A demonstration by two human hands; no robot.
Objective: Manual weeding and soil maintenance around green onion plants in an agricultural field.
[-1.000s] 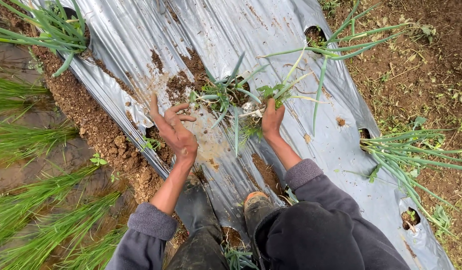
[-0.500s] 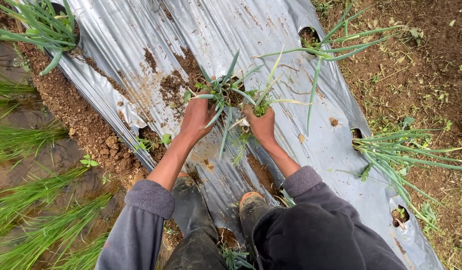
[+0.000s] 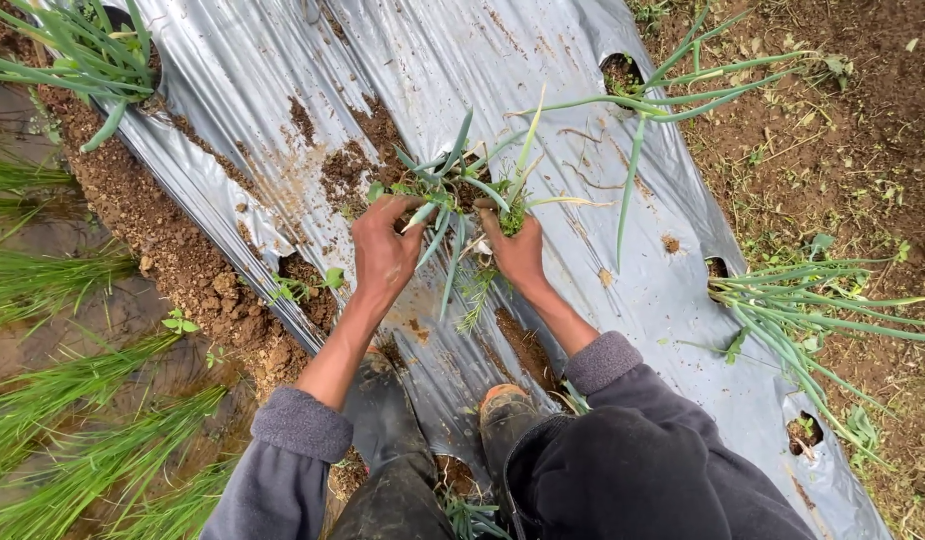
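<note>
Outdoors, left hand (image 3: 383,250) and right hand (image 3: 518,250) apparently grip seedling (image 3: 461,185) on soil-smeared silver mulch sheet (image 3: 433,60).

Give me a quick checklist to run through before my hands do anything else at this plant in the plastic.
1. Left hand on the plant: ok, fingers touch its left side near the base.
2. Right hand on the plant: ok, it closes on the stems at the right.
3. Grip firm enough to pull or press: cannot tell, the leaves hide the fingertips.
4. Plant's hole visible: not ok, leaves and hands cover it.
5. Plastic sheet around the plant: not ok, loose soil lies scattered on it.
6. Footing: ok, both boots stand on the sheet below the hands.
</note>
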